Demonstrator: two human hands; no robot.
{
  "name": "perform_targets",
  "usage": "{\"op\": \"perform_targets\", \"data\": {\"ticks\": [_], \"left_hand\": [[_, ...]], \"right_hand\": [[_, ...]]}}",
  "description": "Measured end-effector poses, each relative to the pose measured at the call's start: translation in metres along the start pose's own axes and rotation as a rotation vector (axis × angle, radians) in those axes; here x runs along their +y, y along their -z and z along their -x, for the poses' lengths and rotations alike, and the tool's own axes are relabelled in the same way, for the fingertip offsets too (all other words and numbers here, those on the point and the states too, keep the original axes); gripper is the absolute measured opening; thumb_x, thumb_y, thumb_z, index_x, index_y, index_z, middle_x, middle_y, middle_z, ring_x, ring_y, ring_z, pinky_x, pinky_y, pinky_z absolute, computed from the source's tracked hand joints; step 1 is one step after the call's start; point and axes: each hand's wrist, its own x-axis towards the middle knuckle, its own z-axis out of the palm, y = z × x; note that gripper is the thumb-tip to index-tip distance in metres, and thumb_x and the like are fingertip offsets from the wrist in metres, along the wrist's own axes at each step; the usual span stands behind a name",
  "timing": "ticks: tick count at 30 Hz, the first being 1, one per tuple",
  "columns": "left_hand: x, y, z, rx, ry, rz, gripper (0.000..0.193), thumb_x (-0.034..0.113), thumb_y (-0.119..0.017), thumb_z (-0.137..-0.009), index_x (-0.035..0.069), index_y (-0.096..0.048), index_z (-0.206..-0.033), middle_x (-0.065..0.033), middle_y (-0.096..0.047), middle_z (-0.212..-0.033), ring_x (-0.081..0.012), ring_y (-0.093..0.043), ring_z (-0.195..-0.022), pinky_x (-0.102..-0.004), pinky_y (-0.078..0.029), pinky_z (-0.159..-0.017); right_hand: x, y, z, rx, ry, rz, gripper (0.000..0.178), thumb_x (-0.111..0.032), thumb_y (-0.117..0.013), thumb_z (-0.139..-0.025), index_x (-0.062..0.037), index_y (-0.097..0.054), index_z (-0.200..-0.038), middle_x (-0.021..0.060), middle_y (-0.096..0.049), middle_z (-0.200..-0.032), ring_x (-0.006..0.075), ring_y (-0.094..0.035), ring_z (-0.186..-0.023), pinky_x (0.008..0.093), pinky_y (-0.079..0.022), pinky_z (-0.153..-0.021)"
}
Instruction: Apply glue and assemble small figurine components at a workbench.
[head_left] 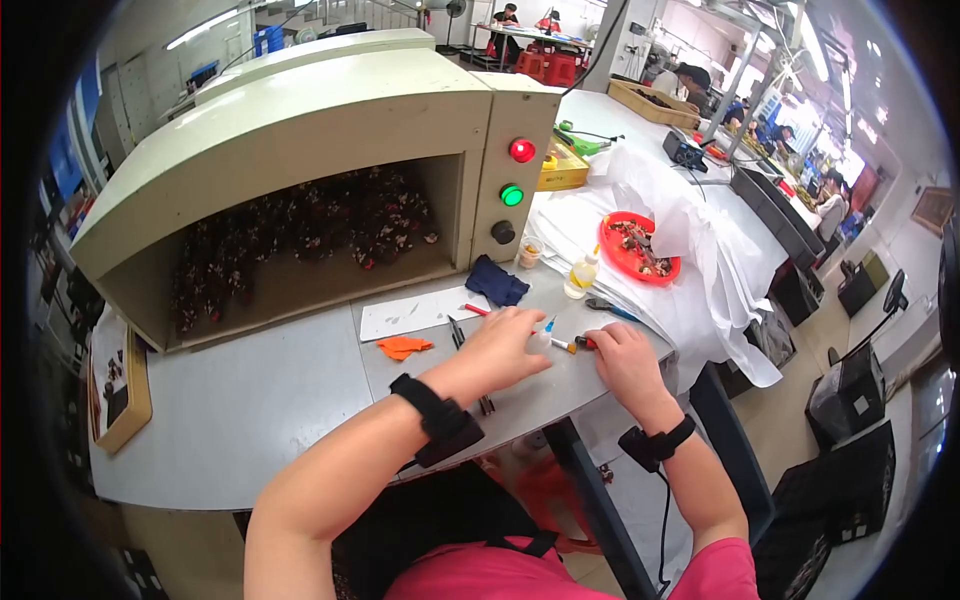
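Note:
My left hand [500,348] hovers over the grey table [300,410], thumb and fingers apart, beside a small whitish bottle with a blue needle tip [550,325]. My right hand [630,362] has its fingers curled down on a small tool with a red and black end [584,343]; the rest of it is partly hidden. A red stick like a pen [476,310] and dark tweezers [456,332] lie by my left wrist. Beyond my hands stand a clear bottle with yellow liquid [580,277] and pliers [612,309].
A cream machine [330,105] with an open chamber of small dark pieces fills the left. Nearby lie a navy cloth [497,281], white board [412,316], orange cloth [404,347] and small cup [530,252]. A red tray [612,262] rests on white sheeting [700,215].

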Motion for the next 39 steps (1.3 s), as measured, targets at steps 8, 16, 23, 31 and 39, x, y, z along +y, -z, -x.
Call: {"op": "perform_targets", "data": {"ticks": [8,16,23,31,39], "left_hand": [[0.013,0.003,0.036,0.049,-0.08,0.028,0.033,0.026,-0.065,-0.088,0.0,-0.057,-0.106,-0.0211,-0.063,-0.092,-0.0346,-0.063,-0.088,-0.0413,-0.048,-0.076],[0.039,-0.042,0.153,-0.387,0.058,0.384,0.024,0.016,-0.062,-0.092,0.003,-0.058,-0.112,-0.0133,-0.06,-0.104,-0.0232,-0.061,-0.099,-0.032,-0.049,-0.084],[-0.076,-0.131,0.154,-0.331,0.225,0.503,0.04,0.023,-0.067,-0.089,0.0,-0.054,-0.119,-0.0097,-0.062,-0.104,-0.0152,-0.059,-0.095,-0.03,-0.048,-0.084],[-0.093,-0.14,0.159,-0.285,0.32,0.705,0.044,0.022,-0.068,-0.089,0.0,-0.053,-0.123,-0.0089,-0.062,-0.111,-0.0147,-0.059,-0.103,-0.0281,-0.047,-0.088],[-0.105,-0.149,0.155,-0.321,0.329,0.703,0.037,0.02,-0.066,-0.088,0.0,-0.055,-0.118,-0.0038,-0.06,-0.099,-0.0104,-0.056,-0.089,-0.025,-0.046,-0.078]], "right_hand": [[-0.063,0.034,0.034,0.239,-0.512,-1.114,0.023,-0.01,-0.054,-0.096,-0.0029,-0.053,-0.118,0.0053,-0.06,-0.089,0.014,-0.059,-0.081,0.0277,-0.048,-0.068],[-0.121,0.013,0.113,-0.105,-0.586,-1.467,0.026,-0.021,-0.046,-0.102,-0.0055,-0.054,-0.121,-0.0017,-0.054,-0.088,0.0058,-0.05,-0.078,0.0224,-0.044,-0.07],[-0.142,-0.074,0.145,-0.359,-0.85,-1.469,0.046,-0.043,-0.034,-0.104,-0.0054,-0.061,-0.098,-0.0053,-0.049,-0.08,0.0051,-0.045,-0.073,0.0202,-0.039,-0.067],[-0.133,-0.111,0.111,-0.257,-0.768,-1.043,0.061,-0.051,-0.04,-0.098,0.0021,-0.064,-0.08,0.0187,-0.066,-0.077,0.0337,-0.065,-0.076,0.0417,-0.047,-0.072],[-0.124,-0.129,0.091,-0.256,-0.388,-0.615,0.036,-0.037,-0.049,-0.092,-0.0054,-0.068,-0.09,0.0181,-0.067,-0.086,0.0404,-0.064,-0.081,0.0468,-0.05,-0.071]]}}
